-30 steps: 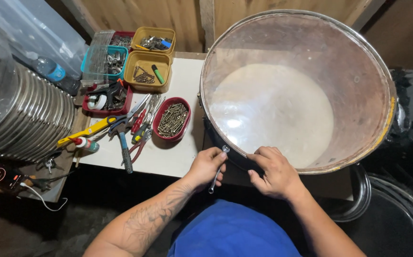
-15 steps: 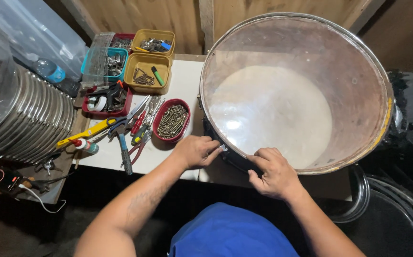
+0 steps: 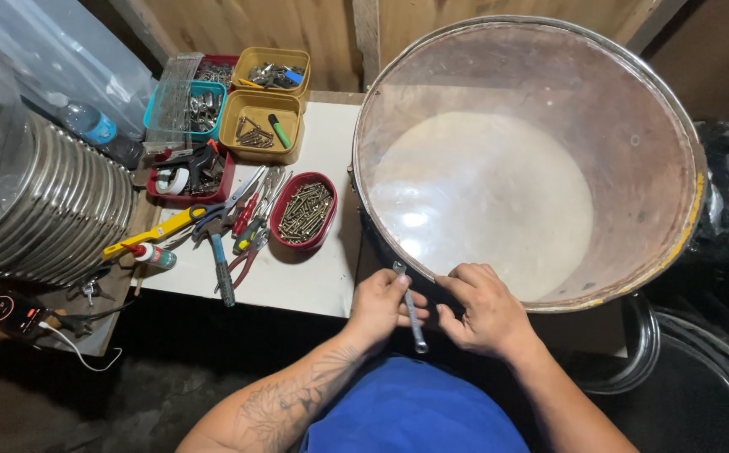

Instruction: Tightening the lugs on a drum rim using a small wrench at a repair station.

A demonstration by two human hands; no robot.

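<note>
Taking the large round drum with its clear, scuffed skin and metal hoop (image 3: 524,168) as the landmark, the far left of the view holds a stack of shiny ribbed metal hoops (image 3: 37,218), well apart from the drum. Beside that stack lies a yellow-handled tool (image 3: 150,235) and a small white tube with a red cap (image 3: 154,256). Closer to the drum, on the white tabletop (image 3: 297,285), sits a cluster of open trays: a teal plastic tray (image 3: 201,109), a red tray of odds and ends (image 3: 188,180), and two mustard-yellow trays of small hardware (image 3: 262,126), one behind the other. Below them is a loose heap of pliers and cutters with red and blue grips (image 3: 243,222). Just left of the drum's rim rests a red oval bowl full of brass-coloured screws (image 3: 304,210).

At the drum's near edge, the left hand (image 3: 379,306) is closed around a slim silver metal wrench (image 3: 410,306), whose top end sits just at the hoop while its lower end points back toward the blue shirt (image 3: 415,411). The forearm behind that hand is tattooed. Just to the right, the right hand (image 3: 486,310) rests at the same near rim with fingers curled, close beside the wrench; whether it grips anything cannot be told.
</note>
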